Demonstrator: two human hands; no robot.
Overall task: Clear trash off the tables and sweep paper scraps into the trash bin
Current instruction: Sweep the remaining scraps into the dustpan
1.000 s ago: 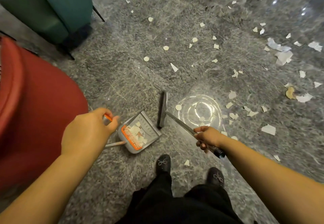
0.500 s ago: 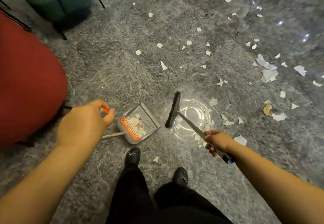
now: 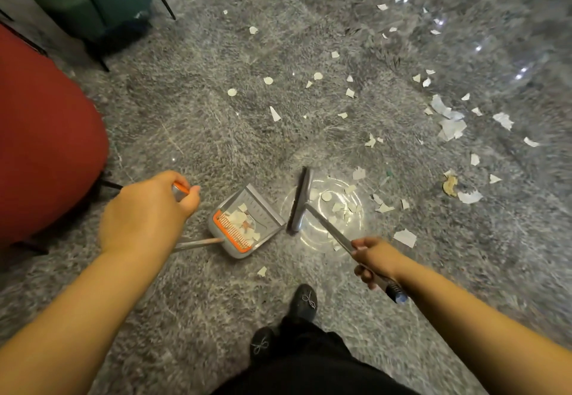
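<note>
Right hand [image 3: 376,258] grips broom [image 3: 299,201], head just right of dustpan [image 3: 247,221] mouth, scraps [image 3: 339,207] behind it; left hand [image 3: 148,212] holds dustpan handle.

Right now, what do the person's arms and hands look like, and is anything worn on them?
Both forearms are bare, with no sleeves in view. The left hand and right hand wear no gloves, and no rings, watch or bracelet show.

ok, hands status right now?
Left hand: closed around the dustpan handle.
Right hand: closed around the broom handle.
</note>
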